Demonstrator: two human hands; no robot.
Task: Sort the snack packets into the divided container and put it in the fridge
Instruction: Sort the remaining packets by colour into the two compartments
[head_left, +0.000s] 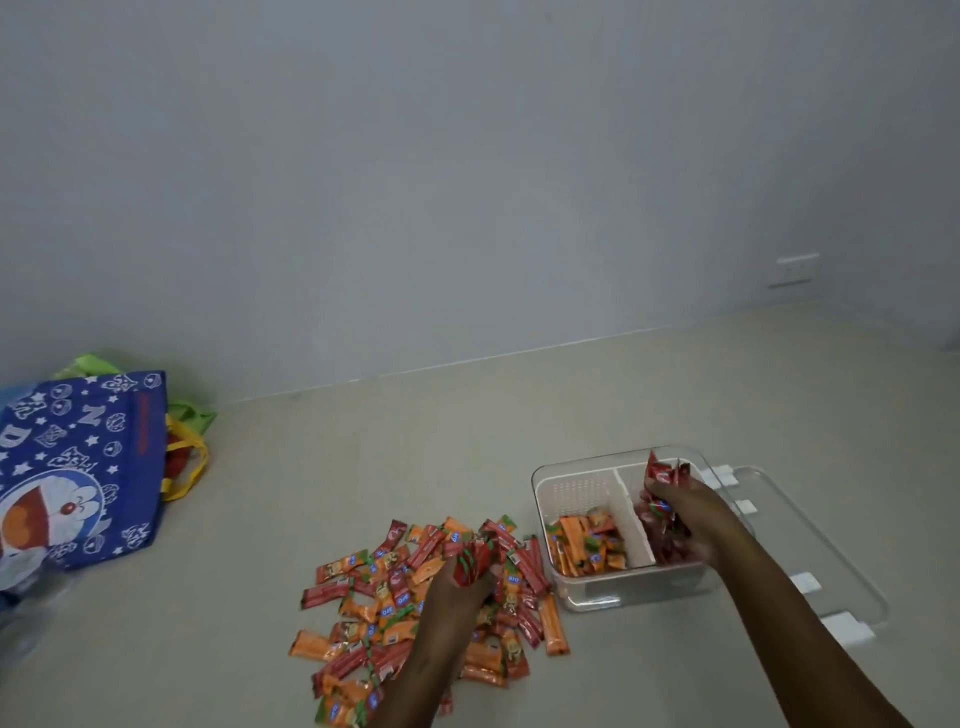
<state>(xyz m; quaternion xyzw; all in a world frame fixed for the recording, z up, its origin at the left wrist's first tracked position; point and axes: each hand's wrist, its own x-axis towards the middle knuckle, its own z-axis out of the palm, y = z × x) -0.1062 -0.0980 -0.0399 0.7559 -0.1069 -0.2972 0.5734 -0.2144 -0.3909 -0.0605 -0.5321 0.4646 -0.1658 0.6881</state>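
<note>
A heap of red and orange snack packets lies on the floor in front of me. To its right stands the clear divided container; its left compartment holds orange packets, its right compartment red ones. My left hand rests on the heap, closed around a few red packets. My right hand is inside the right compartment, gripping a bunch of red packets that stick up above the rim.
The container's clear lid with white clips lies flat just right of it. A blue cartoon tote bag with yellow and green handles sits at the far left by the wall. A wall socket is at the right.
</note>
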